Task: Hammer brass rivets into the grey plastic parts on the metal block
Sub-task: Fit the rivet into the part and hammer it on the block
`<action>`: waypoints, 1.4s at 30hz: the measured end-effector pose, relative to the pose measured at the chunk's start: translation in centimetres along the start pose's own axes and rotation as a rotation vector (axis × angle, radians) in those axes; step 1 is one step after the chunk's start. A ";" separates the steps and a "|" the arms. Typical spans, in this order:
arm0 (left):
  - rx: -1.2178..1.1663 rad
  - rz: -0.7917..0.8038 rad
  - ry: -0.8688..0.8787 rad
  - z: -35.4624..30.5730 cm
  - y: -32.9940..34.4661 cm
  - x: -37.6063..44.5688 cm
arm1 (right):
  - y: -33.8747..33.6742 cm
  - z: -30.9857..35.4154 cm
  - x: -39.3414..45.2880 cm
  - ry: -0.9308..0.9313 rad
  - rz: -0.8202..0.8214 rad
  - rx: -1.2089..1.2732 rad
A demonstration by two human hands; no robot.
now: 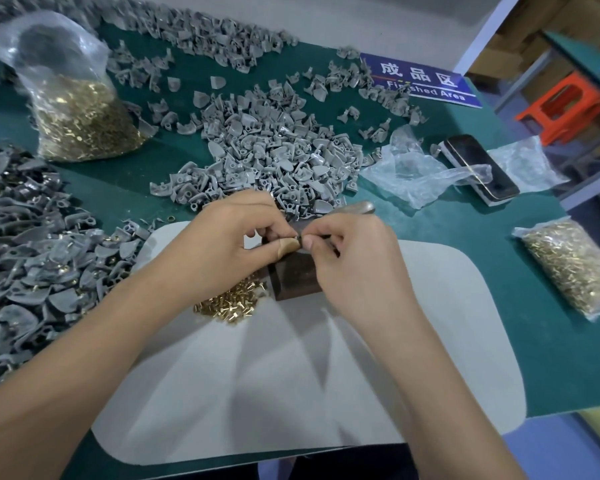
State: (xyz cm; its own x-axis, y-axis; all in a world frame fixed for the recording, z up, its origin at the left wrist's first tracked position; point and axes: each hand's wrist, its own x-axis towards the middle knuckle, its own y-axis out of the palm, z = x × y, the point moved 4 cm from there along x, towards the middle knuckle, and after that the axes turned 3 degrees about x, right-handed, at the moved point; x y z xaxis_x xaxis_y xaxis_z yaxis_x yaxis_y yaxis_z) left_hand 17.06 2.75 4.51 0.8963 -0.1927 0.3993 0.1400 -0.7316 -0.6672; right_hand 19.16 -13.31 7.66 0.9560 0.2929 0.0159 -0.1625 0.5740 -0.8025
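Observation:
Over the dark metal block (pixel 297 277), my left hand (pixel 222 251) pinches a small grey plastic part (pixel 289 244) between thumb and fingers. My right hand (pixel 354 258) meets it from the right, its thumb and forefinger pinching a brass rivet (pixel 299 238) at the part. The hammer's metal head (pixel 355 207) pokes out behind my right hand; the handle is hidden. A loose heap of brass rivets (pixel 232 299) lies on the grey mat (pixel 291 393) just left of the block.
A big pile of grey parts (pixel 267 154) lies behind the block, and riveted parts (pixel 32 265) are heaped at the left. Rivet bags stand at the back left (pixel 80 116) and right (pixel 575 268). A phone (pixel 478 168), crumpled plastic (pixel 413 168) and a blue sign (pixel 420 79) lie at the right.

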 end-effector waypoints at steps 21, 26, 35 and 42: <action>-0.037 0.012 -0.026 0.1 0.1 0.0 | 0.5 -0.8 -0.7 -0.136 -0.140 0.077; -0.043 0.005 -0.031 0.1 0.0 0.0 | 0.7 -1.0 -0.5 -0.166 -0.121 0.068; 0.090 -0.014 0.004 0.2 0.4 -0.3 | -1.8 -2.2 -2.6 -0.161 -0.407 0.026; 0.096 -0.080 -0.072 -0.6 0.3 -0.5 | -2.2 -5.0 -2.8 0.139 -0.119 -0.277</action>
State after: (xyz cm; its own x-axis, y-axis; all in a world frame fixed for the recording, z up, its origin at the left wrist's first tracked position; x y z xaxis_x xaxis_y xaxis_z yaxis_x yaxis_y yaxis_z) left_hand 16.38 2.21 4.46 0.9081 -0.0865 0.4098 0.2488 -0.6758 -0.6938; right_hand 18.07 -19.20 6.46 0.9916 0.1178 0.0530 0.0067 0.3631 -0.9317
